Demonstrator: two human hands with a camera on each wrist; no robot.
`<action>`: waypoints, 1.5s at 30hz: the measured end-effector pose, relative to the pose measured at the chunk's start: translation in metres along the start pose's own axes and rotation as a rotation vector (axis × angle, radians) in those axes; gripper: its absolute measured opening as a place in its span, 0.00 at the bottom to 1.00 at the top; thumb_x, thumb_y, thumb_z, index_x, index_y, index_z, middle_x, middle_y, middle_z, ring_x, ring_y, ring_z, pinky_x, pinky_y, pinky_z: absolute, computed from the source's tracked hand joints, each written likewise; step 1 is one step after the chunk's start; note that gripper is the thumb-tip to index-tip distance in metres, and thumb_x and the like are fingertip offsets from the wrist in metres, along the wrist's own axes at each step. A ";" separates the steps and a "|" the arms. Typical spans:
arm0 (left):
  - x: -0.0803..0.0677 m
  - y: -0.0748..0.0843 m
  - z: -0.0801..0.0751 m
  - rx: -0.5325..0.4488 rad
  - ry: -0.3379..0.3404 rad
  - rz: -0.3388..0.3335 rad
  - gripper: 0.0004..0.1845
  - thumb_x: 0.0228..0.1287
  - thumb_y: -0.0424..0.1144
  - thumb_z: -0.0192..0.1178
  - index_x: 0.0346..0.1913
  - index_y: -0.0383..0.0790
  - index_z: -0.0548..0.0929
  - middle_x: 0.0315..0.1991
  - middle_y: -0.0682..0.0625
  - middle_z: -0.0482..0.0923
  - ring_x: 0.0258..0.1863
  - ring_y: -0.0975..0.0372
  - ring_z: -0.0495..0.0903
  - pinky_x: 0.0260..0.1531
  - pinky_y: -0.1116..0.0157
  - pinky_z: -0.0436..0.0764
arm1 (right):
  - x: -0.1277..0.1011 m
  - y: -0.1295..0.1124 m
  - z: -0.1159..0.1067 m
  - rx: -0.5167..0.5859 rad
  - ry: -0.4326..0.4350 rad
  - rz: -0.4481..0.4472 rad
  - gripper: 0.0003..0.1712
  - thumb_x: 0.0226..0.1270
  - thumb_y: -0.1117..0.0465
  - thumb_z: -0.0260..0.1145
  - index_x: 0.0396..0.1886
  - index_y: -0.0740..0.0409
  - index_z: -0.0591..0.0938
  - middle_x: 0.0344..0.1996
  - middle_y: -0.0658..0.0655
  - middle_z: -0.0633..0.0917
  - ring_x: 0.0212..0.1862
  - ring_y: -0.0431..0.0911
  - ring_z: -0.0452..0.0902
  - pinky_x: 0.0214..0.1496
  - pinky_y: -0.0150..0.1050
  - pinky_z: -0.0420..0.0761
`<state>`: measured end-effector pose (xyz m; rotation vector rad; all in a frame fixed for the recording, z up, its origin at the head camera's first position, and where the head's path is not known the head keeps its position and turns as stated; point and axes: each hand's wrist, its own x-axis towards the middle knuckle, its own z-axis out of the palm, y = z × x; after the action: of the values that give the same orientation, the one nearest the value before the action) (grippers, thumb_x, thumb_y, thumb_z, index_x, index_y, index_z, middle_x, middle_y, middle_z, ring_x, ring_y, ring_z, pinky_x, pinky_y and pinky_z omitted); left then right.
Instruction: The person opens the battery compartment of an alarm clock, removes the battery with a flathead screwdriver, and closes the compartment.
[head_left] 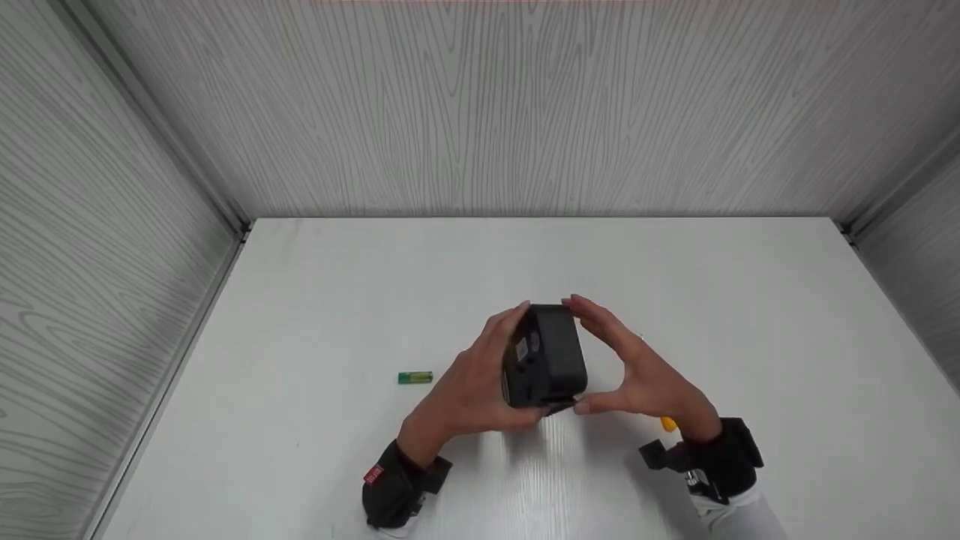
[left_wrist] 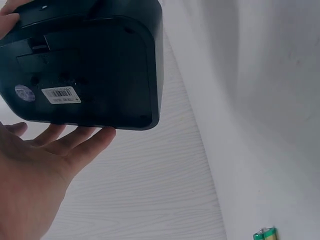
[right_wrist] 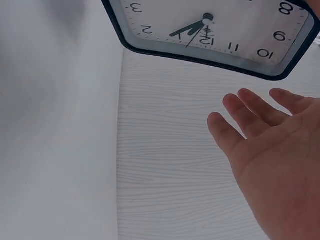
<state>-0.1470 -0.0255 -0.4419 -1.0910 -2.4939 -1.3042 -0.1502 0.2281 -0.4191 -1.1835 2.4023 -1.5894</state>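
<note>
A black desk clock (head_left: 564,349) is held up off the table, turned on its side to me. My left hand (head_left: 476,382) grips it, with fingers on one edge and thumb on the opposite edge. In the left wrist view the clock's back (left_wrist: 110,80) shows a barcode sticker and a battery cover. The right wrist view shows its white dial (right_wrist: 240,25) with numerals and dark hands. My right hand (head_left: 645,375) is spread around the dial side, thumb close to the lower edge. Its fingers (right_wrist: 240,120) stand apart from the frame in the right wrist view.
Green batteries (left_wrist: 265,234) lie on the white table (head_left: 315,300), left of the left hand. A small orange-yellow object (head_left: 668,424) lies partly hidden beneath the right wrist. Grey wood-grain panels (head_left: 450,112) enclose the table at the back and sides.
</note>
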 end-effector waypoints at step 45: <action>-0.002 -0.006 -0.013 -0.276 0.018 0.000 0.61 0.46 0.42 0.76 0.74 0.48 0.39 0.74 0.51 0.51 0.75 0.57 0.56 0.71 0.54 0.64 | 0.005 -0.003 0.005 -0.085 0.008 0.089 0.58 0.35 0.67 0.81 0.71 0.63 0.63 0.65 0.57 0.72 0.67 0.54 0.67 0.71 0.57 0.64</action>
<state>-0.1519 -0.0386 -0.4385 -1.1236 -2.3505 -1.6878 -0.1501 0.2203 -0.4168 -1.0670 2.5125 -1.4847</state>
